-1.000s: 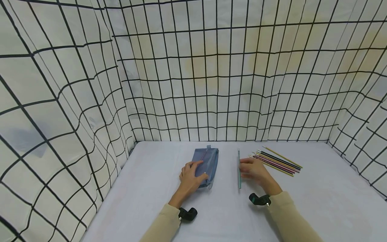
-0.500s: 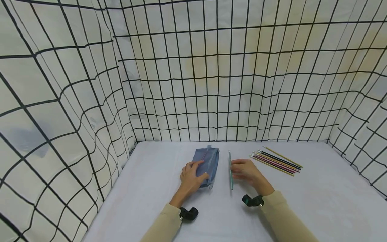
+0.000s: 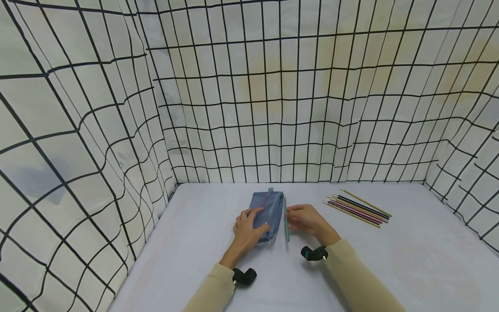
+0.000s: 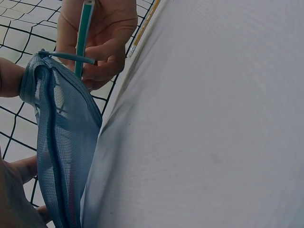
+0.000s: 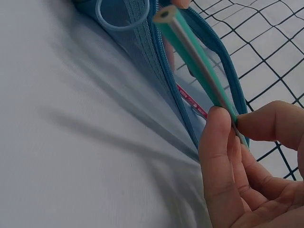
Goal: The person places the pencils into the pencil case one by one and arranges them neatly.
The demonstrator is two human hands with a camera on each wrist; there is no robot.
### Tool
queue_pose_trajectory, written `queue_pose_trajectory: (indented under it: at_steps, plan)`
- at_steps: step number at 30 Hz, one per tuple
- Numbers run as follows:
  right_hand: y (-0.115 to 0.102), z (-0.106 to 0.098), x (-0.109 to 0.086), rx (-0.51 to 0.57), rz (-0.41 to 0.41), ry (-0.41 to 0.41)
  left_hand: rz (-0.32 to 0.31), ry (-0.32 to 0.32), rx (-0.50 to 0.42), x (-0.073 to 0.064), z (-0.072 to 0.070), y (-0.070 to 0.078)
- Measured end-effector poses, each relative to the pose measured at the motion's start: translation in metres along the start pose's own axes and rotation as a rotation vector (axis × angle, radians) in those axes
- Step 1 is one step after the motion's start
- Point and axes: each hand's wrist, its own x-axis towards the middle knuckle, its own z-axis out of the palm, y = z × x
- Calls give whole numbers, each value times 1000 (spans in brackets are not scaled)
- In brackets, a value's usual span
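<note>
A blue mesh pencil pouch lies on the white table in the head view. My left hand holds it, fingers spread over its left side and thumb at its lower right edge. Between thumb and fingertips, my right hand pinches a green pencil, which runs alongside the pouch's right edge. The zipped side gapes in the right wrist view, and a pink-red pencil shows inside. A round zipper ring hangs at the near end. In the left wrist view, the green pencil stands just beyond the pouch's thumb-held end.
To the right, several dark, pink and yellow pencils lie side by side on the white tabletop. One yellow pencil lies slightly apart behind them. White cloth walls with a black grid enclose the table's back and sides.
My right hand has carried the green pencil leftward, from open table to right beside the pouch. My left hand keeps its hold, and the pouch has hardly moved.
</note>
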Motion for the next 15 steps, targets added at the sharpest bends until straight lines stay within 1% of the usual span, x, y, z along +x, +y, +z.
queue_pose_trajectory:
  at_steps: [6,13,15]
  plan:
    - [-4,8,7,26,3,-19,-3,4,2,0,-1,1]
    - [-6,15,16,52,33,-16,-9,3,8,0,0,2]
    - [-6,17,17,55,30,-19,-11,3,8,0,0,2]
